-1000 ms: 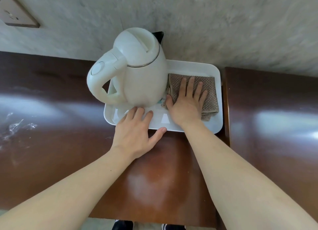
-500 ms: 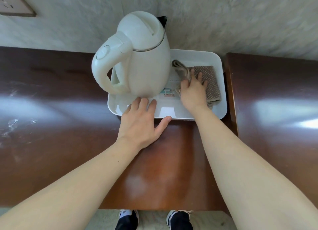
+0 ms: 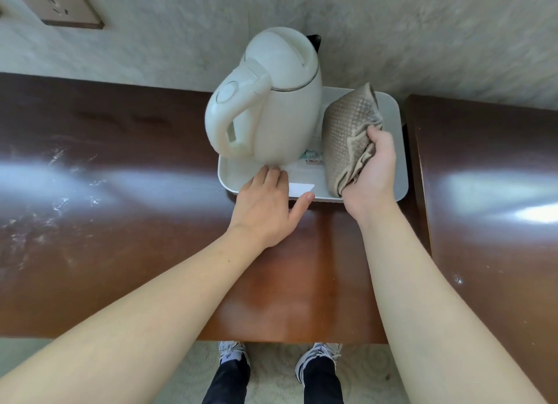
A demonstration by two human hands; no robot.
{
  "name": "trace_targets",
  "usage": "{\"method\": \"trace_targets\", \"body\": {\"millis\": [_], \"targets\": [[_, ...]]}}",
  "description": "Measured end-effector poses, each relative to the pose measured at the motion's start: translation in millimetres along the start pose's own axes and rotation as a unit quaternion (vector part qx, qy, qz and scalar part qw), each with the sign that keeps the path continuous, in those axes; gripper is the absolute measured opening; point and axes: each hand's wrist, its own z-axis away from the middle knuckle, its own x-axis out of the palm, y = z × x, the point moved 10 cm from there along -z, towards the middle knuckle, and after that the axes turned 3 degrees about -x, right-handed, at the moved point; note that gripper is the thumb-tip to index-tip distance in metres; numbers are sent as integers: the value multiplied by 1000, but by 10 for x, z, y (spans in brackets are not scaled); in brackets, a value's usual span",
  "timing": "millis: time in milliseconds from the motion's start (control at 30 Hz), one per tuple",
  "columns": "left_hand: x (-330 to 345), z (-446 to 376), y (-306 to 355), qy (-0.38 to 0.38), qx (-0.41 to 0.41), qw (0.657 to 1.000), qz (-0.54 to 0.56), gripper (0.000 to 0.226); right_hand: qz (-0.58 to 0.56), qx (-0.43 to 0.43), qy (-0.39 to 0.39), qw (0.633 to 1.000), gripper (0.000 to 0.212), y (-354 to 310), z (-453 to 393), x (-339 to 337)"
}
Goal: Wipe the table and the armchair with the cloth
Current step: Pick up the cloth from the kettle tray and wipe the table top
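Nearest you, your two dark-trousered legs and pale trainers [image 3: 319, 362] stand on light carpet at the front edge of the glossy dark-brown wooden table [image 3: 271, 283]. Further in, your left hand [image 3: 267, 206] lies flat and relaxed, fingers straight: the palm on the wood, the fingertips over the near rim of the shallow white rectangular tray [image 3: 400, 150], just at the foot of the cream plastic electric kettle [image 3: 271, 107]. It has stayed there, steadying the tray, and holds nothing.

Beside it, your right hand [image 3: 373, 168] has changed. A second ago it pressed flat on the beige waffle-weave cloth [image 3: 344, 135] lying in the tray; now its fingers are curled tight into a bunched fold, and the cloth hangs lifted and upright above the tray, close to the kettle's side.

So the pick-up looks done and wiping has not begun. White dusty smears [image 3: 57, 198] show on the table's left part, a likely first target. The armchair is not in view. Farthest off, the mottled grey wall carries a beige socket plate [image 3: 57, 5].
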Motion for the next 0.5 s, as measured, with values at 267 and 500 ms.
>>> {"method": "trace_targets", "body": {"millis": [267, 500], "targets": [[-482, 436, -440, 29, 61, 992, 110, 49, -85, -20, -5, 996, 37, -105, 603, 375], [-552, 1034, -1265, 10, 3, 998, 68, 50, -125, -24, -60, 990, 39, 42, 1225, 743]]}}
